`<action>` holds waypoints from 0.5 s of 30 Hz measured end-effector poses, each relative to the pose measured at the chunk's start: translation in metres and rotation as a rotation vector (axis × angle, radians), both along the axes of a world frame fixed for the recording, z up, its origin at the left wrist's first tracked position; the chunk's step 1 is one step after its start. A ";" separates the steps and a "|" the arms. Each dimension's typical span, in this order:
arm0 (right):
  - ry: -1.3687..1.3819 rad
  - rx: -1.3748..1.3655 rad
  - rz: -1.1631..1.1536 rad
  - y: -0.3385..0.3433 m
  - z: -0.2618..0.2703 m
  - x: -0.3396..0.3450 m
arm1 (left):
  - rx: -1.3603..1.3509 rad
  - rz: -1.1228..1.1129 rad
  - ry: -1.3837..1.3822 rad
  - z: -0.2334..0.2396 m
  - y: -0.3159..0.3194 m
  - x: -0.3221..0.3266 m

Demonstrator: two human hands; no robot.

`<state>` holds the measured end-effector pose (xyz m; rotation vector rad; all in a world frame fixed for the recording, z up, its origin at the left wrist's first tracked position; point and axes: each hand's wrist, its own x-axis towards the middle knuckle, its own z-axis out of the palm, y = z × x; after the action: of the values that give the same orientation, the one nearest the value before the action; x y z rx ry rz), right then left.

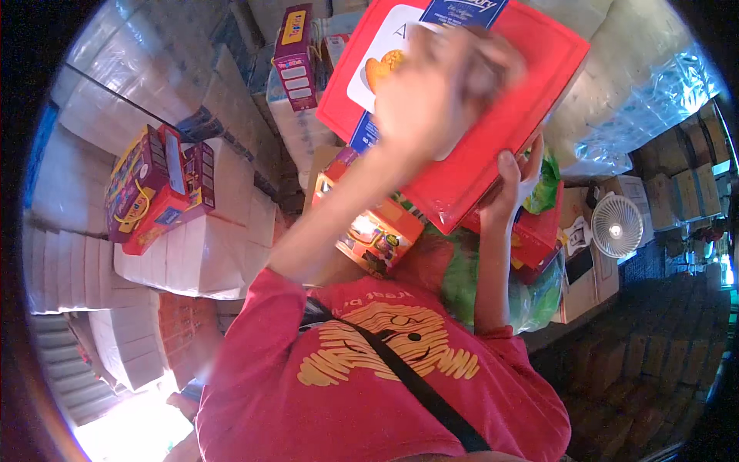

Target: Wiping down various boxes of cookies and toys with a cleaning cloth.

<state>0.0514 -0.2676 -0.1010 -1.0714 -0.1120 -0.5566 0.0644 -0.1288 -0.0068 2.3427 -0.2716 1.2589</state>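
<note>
Before me a large red box [519, 75] is held up at a tilt. On its front are a white panel with a picture of biscuits and a blue band with writing. My right hand [517, 179] grips its lower right edge, thumb on the near side. Across the front lies my left hand [444, 86], motion-blurred; whether its fingers hold anything is hidden. Below the box, close to my left forearm, is an orange carton [375, 237] with colourful print and a clear window.
Purple and red gift cartons [159, 190] rest on white wrapped packs [196, 254] at left. Another purple carton [295, 63] stands farther back. At right are a white fan [616, 225], more red boxes [534, 231], green plastic [467, 277] and stacked brown cartons [695, 187].
</note>
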 end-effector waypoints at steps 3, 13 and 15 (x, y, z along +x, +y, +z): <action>-0.016 0.053 0.103 0.005 0.018 -0.014 | -0.157 0.224 0.129 0.013 0.046 0.039; 0.030 0.101 0.035 0.006 -0.002 0.002 | 0.098 -0.094 0.148 -0.030 0.001 -0.053; -0.013 0.119 0.088 0.006 0.002 -0.003 | 0.065 -0.086 0.030 -0.035 0.016 -0.049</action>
<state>0.0481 -0.2617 -0.0993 -0.9429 -0.1352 -0.4855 0.0150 -0.1132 -0.0421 2.3754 -0.4052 1.1902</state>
